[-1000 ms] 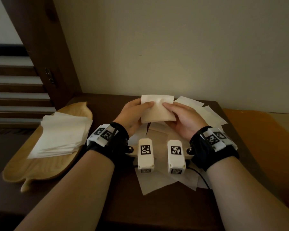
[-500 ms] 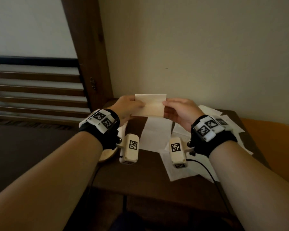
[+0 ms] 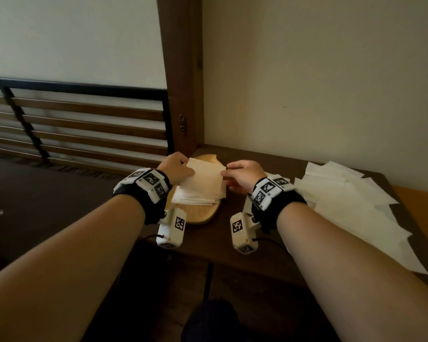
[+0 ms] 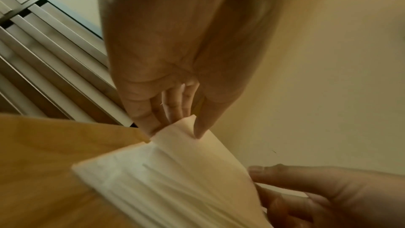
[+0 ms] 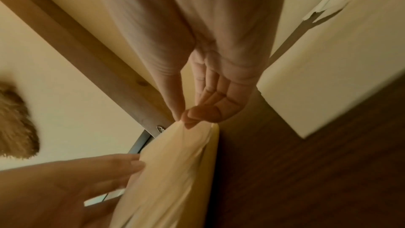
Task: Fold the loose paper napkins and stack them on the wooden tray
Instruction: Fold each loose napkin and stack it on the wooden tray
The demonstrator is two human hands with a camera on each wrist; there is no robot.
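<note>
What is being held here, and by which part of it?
A folded napkin, pinched at its two far corners: left hand on the left corner, right hand on the right.

Home interior, dark wooden table (image 3: 269, 233) against plain wall (image 3: 306, 70), slatted railing (image 3: 84, 124), wooden post (image 3: 183, 70)

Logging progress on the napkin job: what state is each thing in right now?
Folded napkin: held over the stack, pinched at both ends.
Left hand: pinching the napkin's left edge.
Right hand: pinching its right edge.
Napkin stack: folded, lying on the tray.
Wooden tray: on the table, holding the stack.
Loose napkins: unfolded, spread on the table.
</note>
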